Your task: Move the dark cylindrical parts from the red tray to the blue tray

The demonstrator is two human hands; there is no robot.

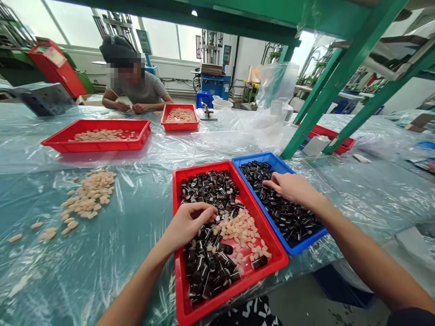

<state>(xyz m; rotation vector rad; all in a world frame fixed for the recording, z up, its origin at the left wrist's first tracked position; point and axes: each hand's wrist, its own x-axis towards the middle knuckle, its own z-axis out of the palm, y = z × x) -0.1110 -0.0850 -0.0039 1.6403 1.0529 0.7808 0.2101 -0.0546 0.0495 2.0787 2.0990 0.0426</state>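
My left hand [190,223] is over the left side of a red tray [176,253], its thumb and fingertips pinched together. Whatever the pinch holds is too small to make out. Black, shiny short cylindrical parts [210,265] fill much of this tray, and a heap of small pale beige pieces [239,226] lies among them. My right hand [294,186] hangs over a blue tray [295,249] full of similar black parts [288,219]. Its fingers are drawn together and point left; anything between them is hidden.
Loose beige pieces [90,194] lie on the plastic-covered table [136,217] at left. Two red trays [98,146] [180,127] of beige pieces stand farther back, near a seated person [142,88]. A green frame post [314,99] and clear plastic bags [275,99] rise behind the blue tray.
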